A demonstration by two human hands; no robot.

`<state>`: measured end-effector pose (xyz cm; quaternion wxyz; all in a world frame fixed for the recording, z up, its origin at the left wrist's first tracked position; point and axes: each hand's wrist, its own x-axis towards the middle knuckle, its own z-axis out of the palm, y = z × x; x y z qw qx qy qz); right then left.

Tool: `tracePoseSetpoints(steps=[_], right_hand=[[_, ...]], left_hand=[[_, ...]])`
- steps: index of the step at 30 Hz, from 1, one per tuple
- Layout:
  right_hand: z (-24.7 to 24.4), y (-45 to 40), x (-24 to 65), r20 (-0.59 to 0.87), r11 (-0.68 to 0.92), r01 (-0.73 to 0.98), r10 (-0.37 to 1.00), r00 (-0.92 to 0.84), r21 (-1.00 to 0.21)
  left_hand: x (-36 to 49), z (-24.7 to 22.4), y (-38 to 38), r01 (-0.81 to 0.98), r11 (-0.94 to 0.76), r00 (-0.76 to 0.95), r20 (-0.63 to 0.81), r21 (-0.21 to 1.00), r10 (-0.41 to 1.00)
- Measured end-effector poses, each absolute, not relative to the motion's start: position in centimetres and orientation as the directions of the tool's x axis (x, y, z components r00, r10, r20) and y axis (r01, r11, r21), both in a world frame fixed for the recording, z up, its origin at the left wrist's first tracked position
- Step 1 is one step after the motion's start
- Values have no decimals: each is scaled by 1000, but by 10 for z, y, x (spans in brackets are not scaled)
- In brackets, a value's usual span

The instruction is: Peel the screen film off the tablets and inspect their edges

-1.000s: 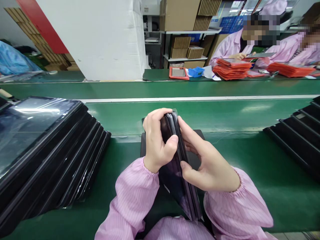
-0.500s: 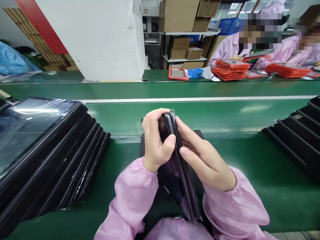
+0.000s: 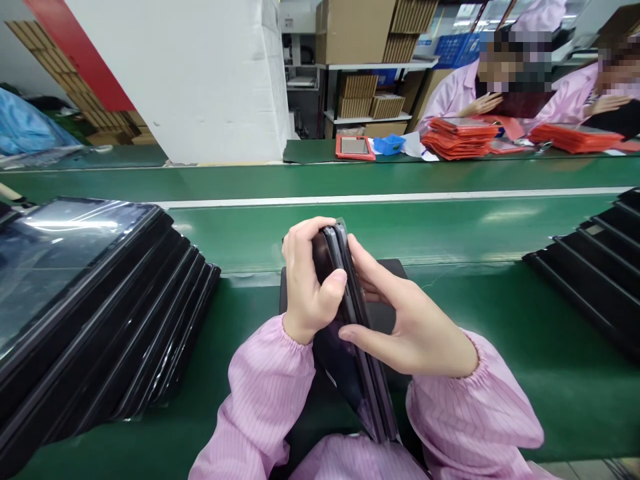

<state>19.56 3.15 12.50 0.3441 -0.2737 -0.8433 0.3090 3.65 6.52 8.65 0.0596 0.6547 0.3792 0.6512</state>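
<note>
Several flat black panels stand on edge together, upright and slightly slanted, in front of my body. My left hand wraps round their upper part from the left, its thumb across the top edges. On the other side my right hand grips the panels, fingers along the right face and thumb reaching over the edges. Beneath them lies a dark flat pad on the green table. Clear film sticks out at the panels' top corner.
A tall stack of glossy black panels fans out at the left, another black stack at the right. Across the green bench are red-edged pieces, a blue tray and two people in pink. A white pillar rises behind.
My right thumb has moved left, over the panels' edges, and the hand has spread wider. My left hand keeps its hold. Across the bench, a person's hands and the panel there have shifted.
</note>
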Motion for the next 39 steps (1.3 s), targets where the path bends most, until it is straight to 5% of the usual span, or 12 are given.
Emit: tracePoseSetpoints(steps=[11,21,39], right_hand=[[131,34,205,410,613,51,586,-699,-788],[127,29,194,430,654,206,669,-606,-727],[127,29,193,433,632,164,675,-597,-758]], left_hand=[[39,87,63,363,-748,-150,827,555,541],[39,88,64,366,-733,-163,815,574,556],[39,91,62,450,-710,-148,829,542,539]])
